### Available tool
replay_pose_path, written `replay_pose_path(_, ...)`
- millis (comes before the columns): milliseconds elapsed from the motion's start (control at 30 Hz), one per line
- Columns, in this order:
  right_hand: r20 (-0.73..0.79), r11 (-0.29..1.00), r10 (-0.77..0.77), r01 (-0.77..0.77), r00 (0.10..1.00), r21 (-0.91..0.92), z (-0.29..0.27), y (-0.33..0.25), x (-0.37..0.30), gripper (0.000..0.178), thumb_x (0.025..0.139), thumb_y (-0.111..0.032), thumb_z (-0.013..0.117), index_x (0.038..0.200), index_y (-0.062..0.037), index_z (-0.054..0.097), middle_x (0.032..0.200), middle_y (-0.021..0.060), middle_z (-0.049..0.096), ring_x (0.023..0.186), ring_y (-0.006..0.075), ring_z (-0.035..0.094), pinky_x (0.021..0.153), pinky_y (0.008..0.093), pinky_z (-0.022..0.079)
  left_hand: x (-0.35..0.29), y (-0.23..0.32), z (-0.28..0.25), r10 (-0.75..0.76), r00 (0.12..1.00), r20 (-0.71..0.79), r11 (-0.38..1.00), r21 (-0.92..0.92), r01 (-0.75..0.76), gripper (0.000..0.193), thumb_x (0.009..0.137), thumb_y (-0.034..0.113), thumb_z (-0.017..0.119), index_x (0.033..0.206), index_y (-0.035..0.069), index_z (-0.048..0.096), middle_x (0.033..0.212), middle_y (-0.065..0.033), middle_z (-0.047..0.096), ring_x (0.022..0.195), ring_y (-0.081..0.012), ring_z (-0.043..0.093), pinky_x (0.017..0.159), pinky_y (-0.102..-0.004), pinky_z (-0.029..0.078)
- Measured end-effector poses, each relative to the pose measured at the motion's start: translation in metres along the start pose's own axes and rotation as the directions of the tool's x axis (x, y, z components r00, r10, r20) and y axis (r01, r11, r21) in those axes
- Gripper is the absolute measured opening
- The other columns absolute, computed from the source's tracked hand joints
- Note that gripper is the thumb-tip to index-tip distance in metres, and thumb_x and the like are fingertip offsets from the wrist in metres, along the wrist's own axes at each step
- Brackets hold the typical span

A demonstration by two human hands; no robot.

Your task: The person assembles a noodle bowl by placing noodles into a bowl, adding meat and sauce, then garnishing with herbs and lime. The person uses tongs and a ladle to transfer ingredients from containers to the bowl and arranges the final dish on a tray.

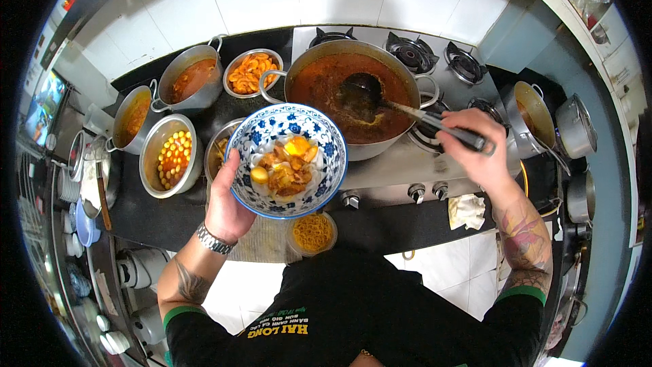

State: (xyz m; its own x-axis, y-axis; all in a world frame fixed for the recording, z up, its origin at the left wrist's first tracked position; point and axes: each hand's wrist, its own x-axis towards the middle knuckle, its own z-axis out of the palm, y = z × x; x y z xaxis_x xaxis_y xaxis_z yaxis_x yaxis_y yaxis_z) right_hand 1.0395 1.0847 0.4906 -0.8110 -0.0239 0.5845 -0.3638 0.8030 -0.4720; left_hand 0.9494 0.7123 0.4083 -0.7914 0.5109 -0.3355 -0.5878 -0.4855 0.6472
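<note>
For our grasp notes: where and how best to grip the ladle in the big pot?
Take the ladle by its dark handle, probably from the right: that end slants out past the pot on that side, clear of the liquid its scoop sits in. The right hand grips it there.

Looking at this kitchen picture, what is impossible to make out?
Left hand, head view: most of its fingers are hidden by the blue-and-white bowl.
Large pot, head view: its bottom is hidden by the red-brown broth.
Metal container, head view: partly hidden by that bowl.
Screen, head view, left side: too small and blurred to tell what it shows.
</note>
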Motion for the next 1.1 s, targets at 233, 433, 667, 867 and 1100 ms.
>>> replay_pose_path(233, -0.099, 0.68, 0.62, -0.47, 0.778, 0.562, -0.015, -0.002, -0.001, 0.012, 0.083, -0.001, 0.068, 0.095, 0.0014, 0.064, 0.082, 0.0106, 0.068, 0.069, 0.0184, 0.069, 0.062, 0.0274, 0.058, 0.001, 0.001, 0.003, 0.009, 0.999, 0.044, 1.0, -0.014, -0.009, 0.061, 0.094, 0.052, 0.051, 0.14, 0.012, 0.043, 0.143, -0.0111, 0.047, 0.13, -0.0289, 0.044, 0.109, -0.0485, 0.034)
replay_pose_path(433, -0.206, 0.738, 0.521, -0.316, 0.828, 0.596, -0.047, -0.022, 0.0, 0.013, 0.086, 0.0, 0.064, 0.099, 0.0027, 0.063, 0.093, 0.0148, 0.067, 0.066, 0.0194, 0.069, 0.056, 0.0274, 0.058, -0.002, 0.0, 0.008, 0.035, 0.997, 0.073, 0.999, 0.035, -0.038, 0.063, 0.093, 0.054, 0.05, 0.14, 0.013, 0.042, 0.142, -0.0105, 0.047, 0.131, -0.0282, 0.043, 0.106, -0.0512, 0.037)
replay_pose_path(667, -0.154, 0.744, 0.376, -0.199, 0.914, 0.638, -0.063, -0.051, -0.005, 0.019, 0.088, -0.005, 0.061, 0.105, 0.0018, 0.058, 0.1, 0.0216, 0.067, 0.065, 0.017, 0.065, 0.058, 0.0265, 0.054, -0.002, 0.0, 0.013, -0.007, 0.997, 0.075, 0.999, 0.054, 0.002, 0.065, 0.094, 0.058, 0.046, 0.14, 0.012, 0.041, 0.141, -0.0123, 0.048, 0.127, -0.0284, 0.05, 0.101, -0.0492, 0.044)
replay_pose_path(867, -0.067, 0.866, 0.116, -0.068, 0.991, 0.495, -0.039, -0.063, -0.023, 0.019, 0.081, -0.006, 0.065, 0.097, -0.0016, 0.056, 0.105, 0.0253, 0.059, 0.081, 0.0292, 0.067, 0.058, 0.0333, 0.06, -0.009, 0.002, 0.022, 0.002, 0.996, 0.091, 1.0, -0.01, -0.001, 0.062, 0.095, 0.056, 0.045, 0.139, 0.012, 0.041, 0.138, -0.0117, 0.051, 0.122, -0.0282, 0.055, 0.096, -0.0485, 0.049)
replay_pose_path(1100, 0.016, 0.943, -0.331, 0.332, 0.943, -0.038, -0.044, -0.081, -0.038, 0.037, 0.057, -0.009, 0.086, 0.084, -0.0121, 0.061, 0.099, 0.0217, 0.066, 0.077, 0.0286, 0.068, 0.065, 0.0348, 0.057, -0.012, 0.004, 0.028, 0.051, 0.994, 0.092, 0.999, -0.013, -0.05, 0.062, 0.096, 0.056, 0.044, 0.14, 0.012, 0.042, 0.139, -0.0111, 0.05, 0.126, -0.0279, 0.051, 0.099, -0.0488, 0.046)
